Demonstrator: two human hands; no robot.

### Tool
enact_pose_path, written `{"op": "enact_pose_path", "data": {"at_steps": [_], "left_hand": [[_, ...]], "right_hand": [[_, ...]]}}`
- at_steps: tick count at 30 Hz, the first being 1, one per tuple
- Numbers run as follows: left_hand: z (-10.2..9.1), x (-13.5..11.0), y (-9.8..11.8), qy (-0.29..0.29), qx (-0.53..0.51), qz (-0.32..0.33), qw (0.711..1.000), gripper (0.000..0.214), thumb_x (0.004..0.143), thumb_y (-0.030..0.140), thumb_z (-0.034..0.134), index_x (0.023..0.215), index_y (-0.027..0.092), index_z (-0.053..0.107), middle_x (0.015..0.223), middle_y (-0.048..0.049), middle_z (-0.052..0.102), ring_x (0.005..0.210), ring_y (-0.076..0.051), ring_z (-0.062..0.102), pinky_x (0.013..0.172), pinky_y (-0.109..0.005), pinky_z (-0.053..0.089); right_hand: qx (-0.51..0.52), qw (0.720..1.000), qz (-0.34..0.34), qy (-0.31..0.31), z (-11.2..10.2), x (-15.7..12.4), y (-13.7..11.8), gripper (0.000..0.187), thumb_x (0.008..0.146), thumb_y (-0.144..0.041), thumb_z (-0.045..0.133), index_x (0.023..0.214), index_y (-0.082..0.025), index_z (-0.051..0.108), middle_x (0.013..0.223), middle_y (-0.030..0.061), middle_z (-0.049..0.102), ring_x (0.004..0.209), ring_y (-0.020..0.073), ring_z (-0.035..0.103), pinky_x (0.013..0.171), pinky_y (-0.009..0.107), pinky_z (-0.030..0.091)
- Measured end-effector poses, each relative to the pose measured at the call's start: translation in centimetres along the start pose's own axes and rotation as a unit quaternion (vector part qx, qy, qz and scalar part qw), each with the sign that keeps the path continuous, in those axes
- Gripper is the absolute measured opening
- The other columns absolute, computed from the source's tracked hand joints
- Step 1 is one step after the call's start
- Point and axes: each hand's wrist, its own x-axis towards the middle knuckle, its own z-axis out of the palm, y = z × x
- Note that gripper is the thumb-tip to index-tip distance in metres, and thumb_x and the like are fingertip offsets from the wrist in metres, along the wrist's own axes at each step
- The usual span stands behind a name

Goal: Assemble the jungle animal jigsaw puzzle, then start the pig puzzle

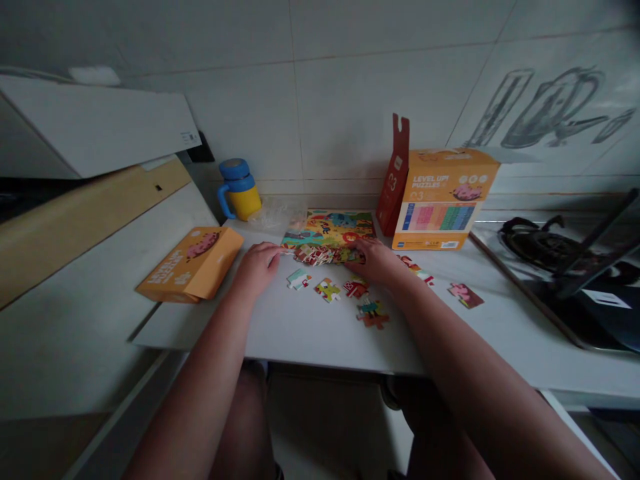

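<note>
A colourful animal picture sheet (327, 230) lies on the white tabletop in front of me, with a pile of loose jigsaw pieces (314, 255) along its near edge. At the sheet's near left corner, my left hand (257, 267) is closed, fingertips against the edge. My right hand (371, 261) curls round the near right corner, fingers over the print and thumb below. Closer to me lie a pale teal piece (299, 279), a yellow-green piece (327, 290), a red piece (355, 287) and some joined pieces (373, 313).
An open orange puzzle box (440, 200) stands behind on the right. A smaller orange box (193, 263) lies left, near a blue-and-yellow mug (240, 190) and clear plastic wrapping (280, 213). A pink-and-brown piece (466, 295) lies right, before a gas stove (565, 280).
</note>
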Motion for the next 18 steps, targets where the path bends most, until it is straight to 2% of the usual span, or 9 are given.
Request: {"op": "enact_pose_path", "data": {"at_steps": [4,8,11,14,18], "left_hand": [[-0.2,-0.1,-0.9,0.033,0.038,-0.05,0.997,0.037,0.1,0.02,0.053,0.123,0.027,0.081,0.12,-0.0066,0.076,0.109,-0.025,0.069,0.105,-0.039,0.056],[0.3,-0.5,-1.8,0.001,0.076,-0.086,0.993,0.042,0.096,0.015,0.054,0.124,0.029,0.082,0.117,-0.0074,0.073,0.105,-0.024,0.069,0.103,-0.037,0.056],[0.7,-0.8,-2.1,-0.012,0.101,-0.103,0.989,0.046,0.09,0.008,0.055,0.118,0.03,0.084,0.117,-0.0071,0.071,0.105,-0.023,0.068,0.103,-0.036,0.056],[0.6,-0.8,-1.7,-0.016,0.104,-0.093,0.99,0.041,0.085,0.007,0.056,0.11,0.025,0.084,0.116,-0.0086,0.072,0.105,-0.025,0.068,0.104,-0.039,0.056],[0.3,-0.3,-0.4,-0.007,0.067,-0.057,0.996,0.03,0.091,0.016,0.057,0.112,0.022,0.076,0.119,-0.0108,0.073,0.11,-0.029,0.068,0.106,-0.045,0.056]], "right_hand": [[0.002,1.0,0.0,0.005,-0.6,-0.3,0.1,0.04,0.089,-0.04,0.078,0.121,-0.017,0.07,0.119,0.0141,0.076,0.111,0.0308,0.069,0.098,0.04,0.053],[-0.001,1.0,0.01,0.002,-1.1,-0.7,0.3,0.036,0.09,-0.039,0.077,0.116,-0.015,0.071,0.117,0.0154,0.075,0.111,0.0307,0.068,0.099,0.039,0.052],[-0.012,1.0,0.025,-0.004,-1.3,-1.0,0.4,0.032,0.091,-0.039,0.076,0.113,-0.016,0.072,0.116,0.0156,0.073,0.11,0.03,0.067,0.099,0.039,0.051],[-0.015,0.999,0.044,-0.008,-1.5,-1.1,0.6,0.033,0.09,-0.04,0.076,0.113,-0.016,0.071,0.116,0.0158,0.07,0.108,0.0301,0.067,0.097,0.039,0.052],[0.011,0.997,0.073,0.024,-1.9,-1.4,1.3,0.038,0.088,-0.039,0.077,0.118,-0.017,0.069,0.123,0.0172,0.067,0.113,0.0321,0.065,0.101,0.043,0.052]]}}
